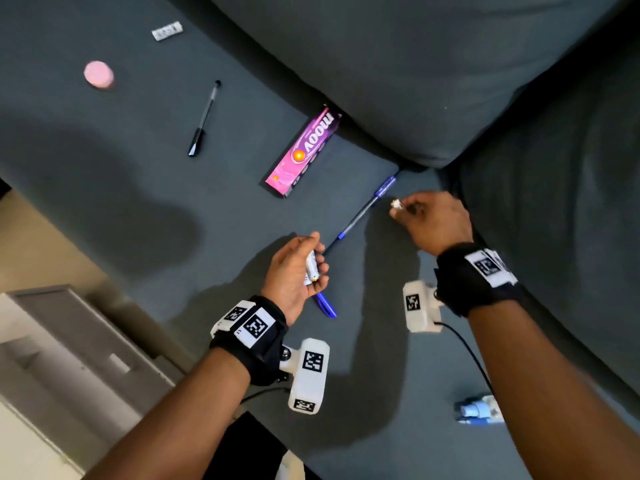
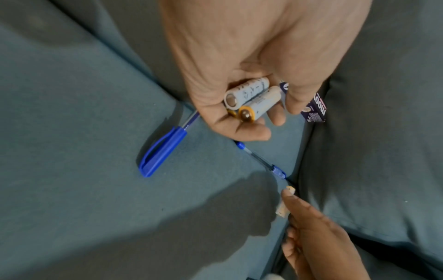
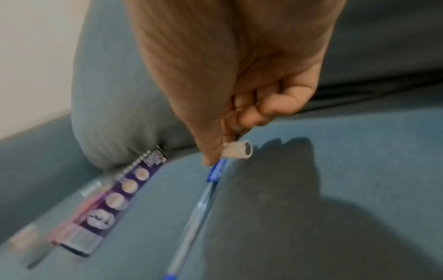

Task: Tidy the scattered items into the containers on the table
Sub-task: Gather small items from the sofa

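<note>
Two batteries (image 2: 251,98) sat gripped in your left hand (image 1: 294,271); your right hand (image 1: 429,220) pinched another battery (image 1: 397,204). Collecting continued; next, probably the blue pen (image 1: 367,206).

The left hand (image 1: 298,268) was turned palm-up, fingers curled round several batteries (image 2: 251,100). The right hand (image 1: 431,220) reached farther forward, palm down, pinching one battery (image 3: 238,151) between thumb and fingertips. Both wrists wore black straps with white camera mounts.
</note>
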`<action>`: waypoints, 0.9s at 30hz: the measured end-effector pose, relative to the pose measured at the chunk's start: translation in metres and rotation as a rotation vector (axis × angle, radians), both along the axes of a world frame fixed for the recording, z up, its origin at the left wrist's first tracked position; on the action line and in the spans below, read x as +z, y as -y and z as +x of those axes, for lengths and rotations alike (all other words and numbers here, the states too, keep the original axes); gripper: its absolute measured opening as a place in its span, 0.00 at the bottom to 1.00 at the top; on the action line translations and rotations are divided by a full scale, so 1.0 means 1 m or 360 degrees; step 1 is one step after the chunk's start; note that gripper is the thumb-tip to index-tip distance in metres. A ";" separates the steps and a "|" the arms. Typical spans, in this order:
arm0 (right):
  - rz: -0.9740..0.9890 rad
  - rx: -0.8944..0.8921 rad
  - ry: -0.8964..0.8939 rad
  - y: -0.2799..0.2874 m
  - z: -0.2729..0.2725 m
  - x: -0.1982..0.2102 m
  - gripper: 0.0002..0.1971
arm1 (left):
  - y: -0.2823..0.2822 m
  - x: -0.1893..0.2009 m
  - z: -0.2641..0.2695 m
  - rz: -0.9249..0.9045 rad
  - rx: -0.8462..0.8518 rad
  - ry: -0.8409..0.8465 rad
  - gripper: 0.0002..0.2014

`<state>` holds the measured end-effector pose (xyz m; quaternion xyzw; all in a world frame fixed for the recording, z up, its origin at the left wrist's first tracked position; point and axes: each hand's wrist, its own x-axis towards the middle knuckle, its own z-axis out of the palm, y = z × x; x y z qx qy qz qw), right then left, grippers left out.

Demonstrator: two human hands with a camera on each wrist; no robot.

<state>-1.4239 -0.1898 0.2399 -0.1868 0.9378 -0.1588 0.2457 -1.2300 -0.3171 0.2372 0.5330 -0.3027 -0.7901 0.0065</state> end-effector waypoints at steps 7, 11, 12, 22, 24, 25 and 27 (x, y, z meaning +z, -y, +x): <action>-0.0796 0.0030 0.0596 0.077 0.124 0.031 0.05 | 0.044 -0.009 0.015 0.0194 0.0228 -0.0150 0.14; -0.0660 0.0246 0.0451 0.139 0.152 0.040 0.16 | 0.093 -0.009 0.037 0.0287 0.0422 -0.0242 0.16; -0.0685 0.0219 0.0376 0.155 0.151 0.041 0.16 | 0.111 -0.010 0.045 0.0326 0.0449 -0.0237 0.16; -0.0181 0.0960 -0.0185 0.330 0.092 0.021 0.18 | 0.286 -0.004 0.125 0.0128 0.0459 -0.0170 0.13; -0.0071 0.1099 -0.0252 0.376 0.071 0.013 0.25 | 0.319 -0.003 0.140 0.0048 0.0468 -0.0149 0.13; -0.0080 0.1116 -0.0281 0.396 0.060 0.010 0.28 | 0.332 -0.003 0.145 0.0003 0.0476 -0.0151 0.13; -0.0125 0.1053 -0.0308 0.438 0.040 0.002 0.30 | 0.359 -0.005 0.155 -0.0065 0.0498 -0.0152 0.13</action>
